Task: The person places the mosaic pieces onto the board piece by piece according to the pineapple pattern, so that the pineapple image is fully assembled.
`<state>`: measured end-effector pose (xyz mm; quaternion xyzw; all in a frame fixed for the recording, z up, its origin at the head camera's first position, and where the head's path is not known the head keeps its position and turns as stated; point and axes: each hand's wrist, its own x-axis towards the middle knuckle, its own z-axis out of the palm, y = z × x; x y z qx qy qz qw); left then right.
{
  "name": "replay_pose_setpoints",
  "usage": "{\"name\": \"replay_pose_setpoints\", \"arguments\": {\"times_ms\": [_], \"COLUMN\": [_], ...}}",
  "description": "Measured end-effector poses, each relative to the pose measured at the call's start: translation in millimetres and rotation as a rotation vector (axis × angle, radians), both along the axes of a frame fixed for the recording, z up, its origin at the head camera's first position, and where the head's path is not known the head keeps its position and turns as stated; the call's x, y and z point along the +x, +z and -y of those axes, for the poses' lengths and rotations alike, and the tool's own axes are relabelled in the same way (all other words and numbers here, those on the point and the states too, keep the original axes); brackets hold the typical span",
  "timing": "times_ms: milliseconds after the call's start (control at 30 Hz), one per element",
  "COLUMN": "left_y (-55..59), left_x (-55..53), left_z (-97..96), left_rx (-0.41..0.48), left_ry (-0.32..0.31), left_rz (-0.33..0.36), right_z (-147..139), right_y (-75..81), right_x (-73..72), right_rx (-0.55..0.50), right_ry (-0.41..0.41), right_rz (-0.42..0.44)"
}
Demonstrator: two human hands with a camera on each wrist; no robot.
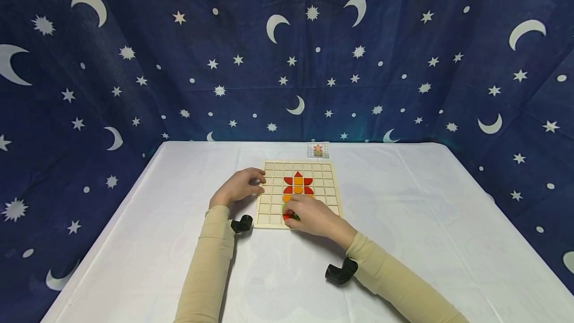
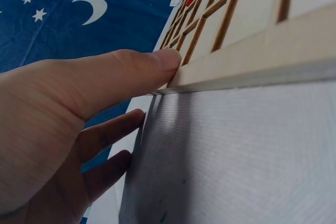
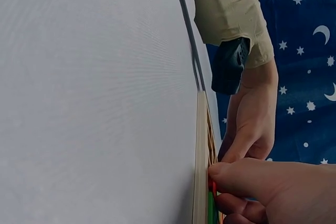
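Observation:
A square wooden grid board (image 1: pixel 264 219) lies on the table, with red, orange and green flat tiles set in its middle columns. My right hand (image 1: pixel 311 215) is over the lower middle of the board, its thumb and fingers pinching a red tile (image 3: pixel 212 185) at the bottom row. Green tiles (image 3: pixel 211 208) show beside the fingers, partly covered by the hand. My left hand (image 1: pixel 242 184) rests at the board's left edge, thumb tip (image 2: pixel 169 59) on the wooden rim and the other fingers loosely bent. Above it, orange tiles (image 1: pixel 298 181) sit between red ones (image 1: pixel 308 181).
A small pattern card (image 1: pixel 318 150) with a gridded coloured figure lies behind the board, near the far table edge. White cloth covers the table (image 1: pixel 403 203). A dark blue star-and-moon curtain (image 1: pixel 251 98) hangs behind and at both sides. Black wrist cameras (image 1: pixel 342 271) sit at both sleeves.

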<state>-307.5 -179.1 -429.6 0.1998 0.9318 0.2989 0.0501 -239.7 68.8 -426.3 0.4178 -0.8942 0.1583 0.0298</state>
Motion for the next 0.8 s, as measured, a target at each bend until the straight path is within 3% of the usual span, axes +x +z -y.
{"name": "replay_pose_setpoints", "arguments": {"times_ms": [300, 467, 600, 800], "left_y": [-1.2, -0.2, 0.6, 0.6], "left_x": [-1.1, 0.4, 1.4, 2.5], "left_z": [-0.5, -0.5, 0.0, 2.2], "left_rx": [-0.007, -0.001, 0.002, 0.006], "left_ry": [-0.009, -0.004, 0.005, 0.013], "left_rz": [-0.010, -0.002, 0.010, 0.014], "right_z": [-1, -5, -19, -59], "right_y": [1.6, 3.7, 6.8, 5.7], "right_x": [2.1, -0.3, -9.4, -39.0], "right_rx": [-0.001, -0.039, -0.098, -0.235], "right_ry": [-0.007, -0.031, -0.117, -0.281], "right_rz": [0.007, 0.056, 0.090, 0.099]}}
